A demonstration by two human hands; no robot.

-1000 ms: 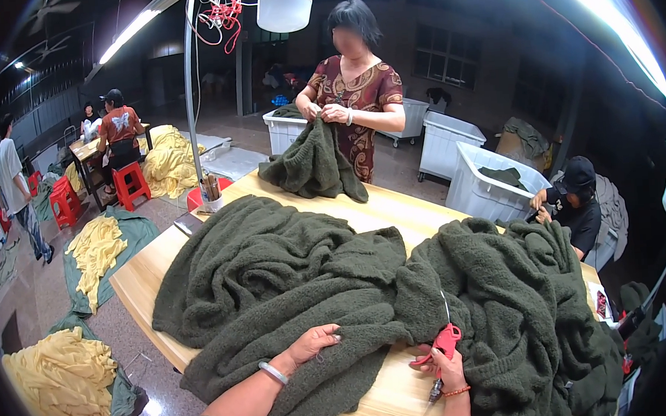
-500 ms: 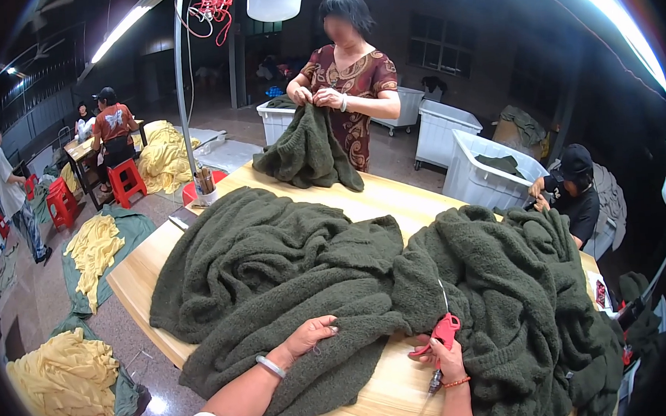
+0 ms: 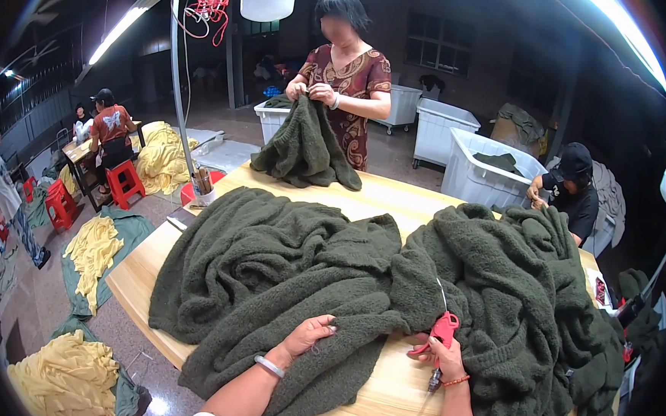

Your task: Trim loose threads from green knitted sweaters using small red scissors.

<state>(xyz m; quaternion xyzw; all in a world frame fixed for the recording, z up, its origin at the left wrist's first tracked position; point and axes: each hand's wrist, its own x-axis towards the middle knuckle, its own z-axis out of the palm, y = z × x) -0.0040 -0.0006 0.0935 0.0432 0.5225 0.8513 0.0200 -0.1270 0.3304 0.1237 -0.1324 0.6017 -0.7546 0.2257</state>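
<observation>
Dark green fuzzy knit garments (image 3: 267,250) lie heaped over the left and middle of the wooden table. My left hand (image 3: 308,336), with a pale bangle on its wrist, pinches a fold of the near garment, a small loose thread beside its fingers. A red air blow gun (image 3: 443,329) with a thin metal nozzle is in my right hand (image 3: 443,357). Its nozzle points away from me over the green cloth, and a hose runs from its lower end. Right of it rises a second green knit heap (image 3: 498,289), hanging over the table's edge.
Across the wooden table (image 3: 393,189) a co-worker (image 3: 349,92) handles another green garment. White wheeled bins (image 3: 483,161) and a crouching person (image 3: 574,193) are at the right. A pole (image 3: 179,80) and tool cup (image 3: 203,187) stand far left; yellow cloth (image 3: 65,381) and red stools (image 3: 125,182) occupy the floor.
Both my hands stay nearly in place, the blow gun still held. The view has shifted slightly, and the person at the far left has moved a little.
</observation>
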